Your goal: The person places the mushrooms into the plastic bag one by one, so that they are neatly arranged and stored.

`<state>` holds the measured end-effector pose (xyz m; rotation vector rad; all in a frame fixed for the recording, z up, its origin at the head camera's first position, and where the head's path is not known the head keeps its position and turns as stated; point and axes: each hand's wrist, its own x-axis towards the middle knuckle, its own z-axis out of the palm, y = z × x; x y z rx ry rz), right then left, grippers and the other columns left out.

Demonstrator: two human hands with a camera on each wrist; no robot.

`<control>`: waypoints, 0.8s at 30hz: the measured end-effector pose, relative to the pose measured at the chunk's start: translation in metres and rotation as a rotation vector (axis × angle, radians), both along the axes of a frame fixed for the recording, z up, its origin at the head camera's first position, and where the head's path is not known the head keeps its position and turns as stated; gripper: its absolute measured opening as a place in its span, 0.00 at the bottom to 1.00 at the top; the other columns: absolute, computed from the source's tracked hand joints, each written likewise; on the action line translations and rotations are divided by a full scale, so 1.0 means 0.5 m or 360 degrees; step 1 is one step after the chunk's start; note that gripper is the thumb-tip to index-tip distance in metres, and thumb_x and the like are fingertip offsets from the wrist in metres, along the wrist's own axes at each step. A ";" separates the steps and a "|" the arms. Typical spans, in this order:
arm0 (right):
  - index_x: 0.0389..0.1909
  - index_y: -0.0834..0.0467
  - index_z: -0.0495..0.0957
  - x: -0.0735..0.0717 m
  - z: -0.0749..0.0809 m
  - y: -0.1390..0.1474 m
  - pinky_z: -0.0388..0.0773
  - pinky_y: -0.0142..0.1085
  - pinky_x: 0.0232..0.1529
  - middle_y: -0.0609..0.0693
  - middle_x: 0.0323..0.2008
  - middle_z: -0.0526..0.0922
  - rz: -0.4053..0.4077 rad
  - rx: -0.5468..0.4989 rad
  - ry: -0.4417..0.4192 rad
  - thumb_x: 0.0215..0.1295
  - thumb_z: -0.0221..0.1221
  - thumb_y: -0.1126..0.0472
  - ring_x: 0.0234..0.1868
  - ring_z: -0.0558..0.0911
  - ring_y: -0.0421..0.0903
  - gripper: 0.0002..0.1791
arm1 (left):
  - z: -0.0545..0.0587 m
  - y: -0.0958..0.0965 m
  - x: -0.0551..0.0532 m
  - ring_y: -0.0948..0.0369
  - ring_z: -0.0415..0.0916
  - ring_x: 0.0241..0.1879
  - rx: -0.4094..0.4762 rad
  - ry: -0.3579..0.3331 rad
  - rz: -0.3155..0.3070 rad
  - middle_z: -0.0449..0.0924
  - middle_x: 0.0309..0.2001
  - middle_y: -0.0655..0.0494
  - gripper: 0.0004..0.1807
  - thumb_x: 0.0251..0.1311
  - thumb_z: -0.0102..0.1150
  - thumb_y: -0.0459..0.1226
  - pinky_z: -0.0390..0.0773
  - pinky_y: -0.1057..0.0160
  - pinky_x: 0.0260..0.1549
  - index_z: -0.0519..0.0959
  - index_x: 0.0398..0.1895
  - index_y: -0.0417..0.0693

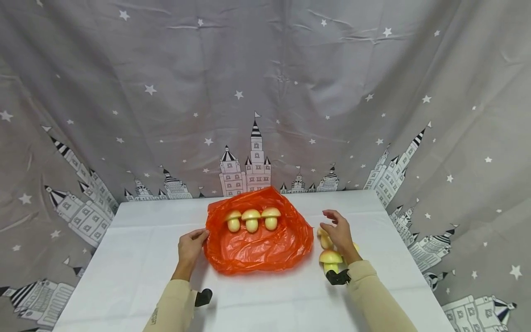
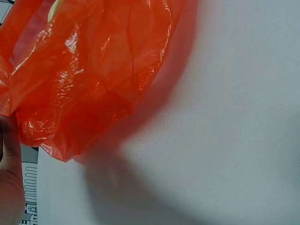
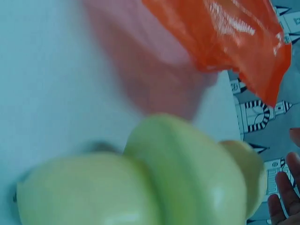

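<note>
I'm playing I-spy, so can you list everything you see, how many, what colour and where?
bag: one, orange-red, spread open in the middle
mushrooms in the bag: three, yellow, in a row
table: one, white, under the bag
loose mushrooms: at least three, yellowish, right of the bag, partly hidden
curtain: grey, behind the table
stars: many, white, on the curtain
castles: several, white and black, on the curtain
black wrist pieces: two, at the wrists
sleeves: two, beige, on the arms
left grip: one, bare, pinching the bag's left edge
right grip: one, bare, over loose mushrooms

Three yellow mushrooms [image 1: 251, 220] are counted in one red bag [image 1: 253, 266], and at least three other mushrooms [image 1: 330, 259] are seen beside it, some partly covered. Two hands, one left hand [image 1: 191, 247] and one right hand [image 1: 341, 234], and one desk [image 1: 269, 302] are counted.
</note>
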<state>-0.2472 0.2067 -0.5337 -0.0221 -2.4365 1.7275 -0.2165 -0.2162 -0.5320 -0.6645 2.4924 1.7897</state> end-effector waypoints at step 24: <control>0.59 0.63 0.72 -0.016 -0.014 0.020 0.64 0.56 0.64 0.67 0.62 0.69 0.0156 0.0440 -0.0411 0.55 0.67 0.68 0.63 0.66 0.65 0.29 | -0.002 -0.005 0.005 0.48 0.77 0.50 0.0025 -0.0007 0.0030 0.78 0.52 0.37 0.20 0.69 0.54 0.41 0.75 0.53 0.55 0.77 0.54 0.34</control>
